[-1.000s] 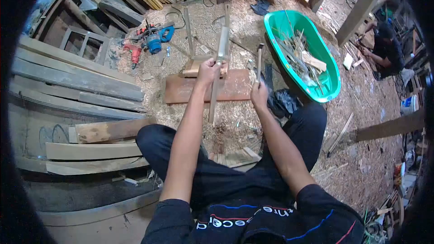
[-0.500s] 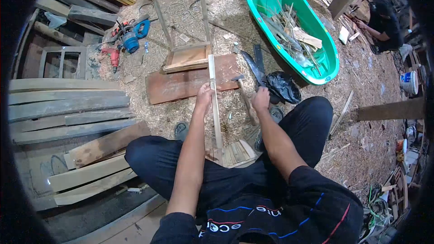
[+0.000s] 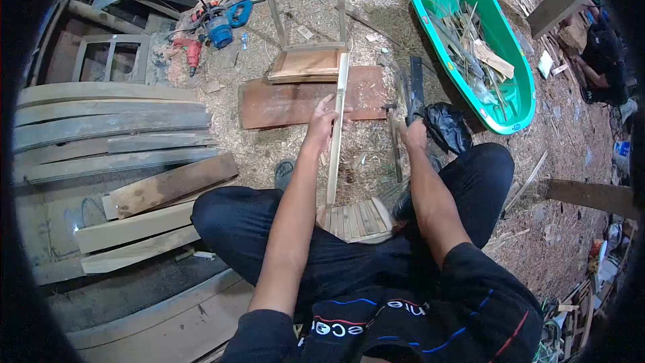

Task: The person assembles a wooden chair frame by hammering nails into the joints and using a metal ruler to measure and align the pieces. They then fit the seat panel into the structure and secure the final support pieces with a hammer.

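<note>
My left hand (image 3: 324, 121) is wrapped around a long pale wooden strip (image 3: 334, 154), thumb on one side and fingertips showing on the other. The strip's upper end overlaps a wooden frame with a panel (image 3: 308, 66), and its lower end is by a slatted wooden piece (image 3: 356, 220) between my legs. My right hand (image 3: 414, 134) is closed on the dark handle of a machete-like blade (image 3: 404, 91), whose outline is blurred. Just left of that hand is a hammer (image 3: 395, 144), its head pointing away from me.
A reddish board (image 3: 269, 111) lies under the frame. To the right sit a green tub (image 3: 527, 87) of wood scraps and a black plastic bag (image 3: 450, 128). Power tools (image 3: 218, 30) and stacked planks (image 3: 114, 117) are on the left. Another person (image 3: 601, 60) crouches at far right.
My right hand has moved from beside the hammer handle to the dark blade's handle. The left hand still grips the strip, its fingers slightly shifted. The whole view has shifted.
</note>
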`<state>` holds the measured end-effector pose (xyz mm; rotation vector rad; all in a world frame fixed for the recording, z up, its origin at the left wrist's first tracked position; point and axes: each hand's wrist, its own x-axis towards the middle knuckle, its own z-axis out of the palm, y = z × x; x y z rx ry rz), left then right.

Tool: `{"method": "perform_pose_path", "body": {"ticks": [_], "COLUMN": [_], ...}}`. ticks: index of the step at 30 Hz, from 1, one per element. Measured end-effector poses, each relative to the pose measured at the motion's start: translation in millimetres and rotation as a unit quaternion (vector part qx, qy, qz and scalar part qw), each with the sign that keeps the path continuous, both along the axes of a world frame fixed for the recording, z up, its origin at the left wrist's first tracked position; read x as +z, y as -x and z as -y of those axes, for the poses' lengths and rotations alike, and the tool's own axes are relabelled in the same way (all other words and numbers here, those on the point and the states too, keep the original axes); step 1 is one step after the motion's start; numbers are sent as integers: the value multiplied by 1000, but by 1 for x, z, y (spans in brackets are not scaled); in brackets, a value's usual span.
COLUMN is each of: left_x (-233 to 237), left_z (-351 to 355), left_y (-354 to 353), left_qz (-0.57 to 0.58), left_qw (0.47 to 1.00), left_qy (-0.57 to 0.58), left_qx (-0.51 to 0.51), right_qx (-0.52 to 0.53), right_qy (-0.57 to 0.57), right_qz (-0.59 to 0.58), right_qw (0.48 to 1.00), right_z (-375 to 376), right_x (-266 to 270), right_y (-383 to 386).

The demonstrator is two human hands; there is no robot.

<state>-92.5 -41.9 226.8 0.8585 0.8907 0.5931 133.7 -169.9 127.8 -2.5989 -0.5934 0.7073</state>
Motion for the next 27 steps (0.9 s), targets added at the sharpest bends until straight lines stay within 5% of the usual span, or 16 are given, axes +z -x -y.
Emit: {"method": "perform_pose_path", "body": {"ticks": [3, 9, 18, 21, 24, 27], "left_x": [-2, 14, 99, 130, 151, 172], "left_z": [3, 13, 23, 12, 2, 1], "left_y": [-3, -3, 71, 109, 120, 111], "left_qz": [-36, -27, -83, -9, 113, 110], "left_qw": [999, 994, 964, 955, 965, 986], "left_qy": [-28, -73, -2, 20, -66, -73], "left_qx": [-1, -80, -252, -295, -228, -101], "right_qx": [-4, 0, -21, -77, -144, -165], "right_qy": [-239, -427, -401, -374, -420, -436], "right_qz": [-28, -259, -155, -96, -195, -274], "right_qw": [971, 866, 903, 919, 875, 841], "right_z": [-25, -75, -108, -106, -98, -90], "right_x": [-18, 107, 91, 105, 115, 118], "right_y": [11, 55, 37, 28, 35, 46]}}
